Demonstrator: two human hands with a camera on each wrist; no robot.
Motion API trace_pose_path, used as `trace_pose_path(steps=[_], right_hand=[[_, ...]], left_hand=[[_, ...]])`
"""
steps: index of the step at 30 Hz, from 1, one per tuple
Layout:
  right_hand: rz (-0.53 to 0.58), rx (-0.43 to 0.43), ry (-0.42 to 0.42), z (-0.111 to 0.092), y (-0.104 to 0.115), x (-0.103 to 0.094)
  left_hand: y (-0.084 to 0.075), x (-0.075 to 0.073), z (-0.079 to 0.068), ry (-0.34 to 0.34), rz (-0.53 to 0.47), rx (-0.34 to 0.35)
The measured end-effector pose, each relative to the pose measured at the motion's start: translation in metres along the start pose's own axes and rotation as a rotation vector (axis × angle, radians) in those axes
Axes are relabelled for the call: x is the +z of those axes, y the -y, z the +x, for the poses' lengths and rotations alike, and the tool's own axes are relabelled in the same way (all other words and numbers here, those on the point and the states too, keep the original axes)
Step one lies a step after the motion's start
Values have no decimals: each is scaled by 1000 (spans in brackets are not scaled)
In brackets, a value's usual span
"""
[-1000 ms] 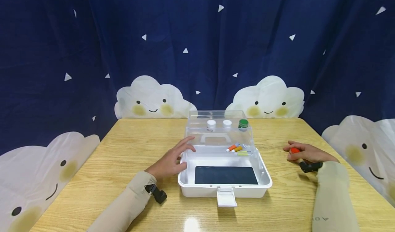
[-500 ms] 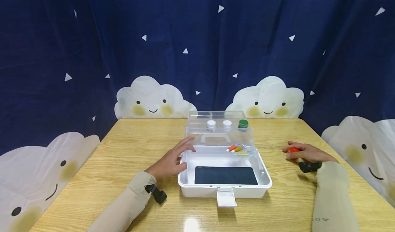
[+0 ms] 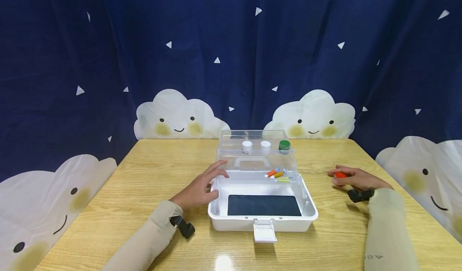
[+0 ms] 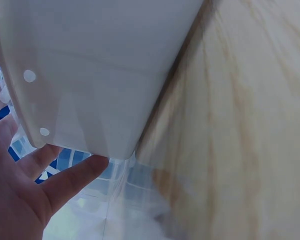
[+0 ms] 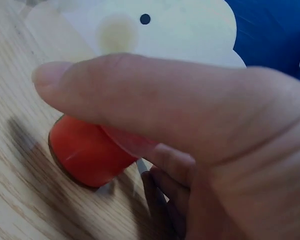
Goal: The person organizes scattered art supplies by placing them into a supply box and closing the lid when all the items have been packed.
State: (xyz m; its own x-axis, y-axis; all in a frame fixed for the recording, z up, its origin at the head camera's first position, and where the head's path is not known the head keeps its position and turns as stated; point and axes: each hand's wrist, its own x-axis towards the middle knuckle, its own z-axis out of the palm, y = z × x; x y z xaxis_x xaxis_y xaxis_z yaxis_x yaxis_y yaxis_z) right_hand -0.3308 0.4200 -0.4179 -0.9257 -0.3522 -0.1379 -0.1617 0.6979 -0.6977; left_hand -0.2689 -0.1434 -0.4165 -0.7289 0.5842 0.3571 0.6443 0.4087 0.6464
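Observation:
A white plastic storage box (image 3: 260,224) stands open on the table, its clear trays raised at the back. My left hand (image 3: 196,187) is spread at its left side, thumb over the rim. In the left wrist view, two fingertips (image 4: 97,162) touch the box's end edge. Off to the right, my right hand (image 3: 362,178) holds a small red-lidded jar (image 3: 340,175) low over the table. Seen from the right wrist, the red lid (image 5: 87,152) sits tilted beneath the thumb; the jar's lower part is mostly hidden by the hand.
Two white-lidded jars (image 3: 265,144) and a green-lidded jar (image 3: 284,144) stand in the upper tray. An orange-red paint tube (image 3: 270,173) and yellowish tubes (image 3: 277,175) lie below. A dark panel (image 3: 264,205) covers the box floor. The latch (image 3: 265,234) hangs down in front.
My right hand, with the red-lidded jar in it, has shifted slightly left toward the box. The left hand and the box have stayed in place.

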Motion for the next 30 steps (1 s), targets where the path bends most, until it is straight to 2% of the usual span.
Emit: trace_pose_path(steps=[6,14,23,30], right_hand=[[103,-18,0,-4,-3,-1],[74,-3,-29,-1,-8,-2],[14,30,-56,-3,-1,-2],[70,74,-90,-4,6,-1]], left_hand=[[-1,0,0,1,-4,-6],[-1,-1,0,2,-2,6],[-1,-1,1,6,-3,-10],[-1,-1,1,0,-15,1]])
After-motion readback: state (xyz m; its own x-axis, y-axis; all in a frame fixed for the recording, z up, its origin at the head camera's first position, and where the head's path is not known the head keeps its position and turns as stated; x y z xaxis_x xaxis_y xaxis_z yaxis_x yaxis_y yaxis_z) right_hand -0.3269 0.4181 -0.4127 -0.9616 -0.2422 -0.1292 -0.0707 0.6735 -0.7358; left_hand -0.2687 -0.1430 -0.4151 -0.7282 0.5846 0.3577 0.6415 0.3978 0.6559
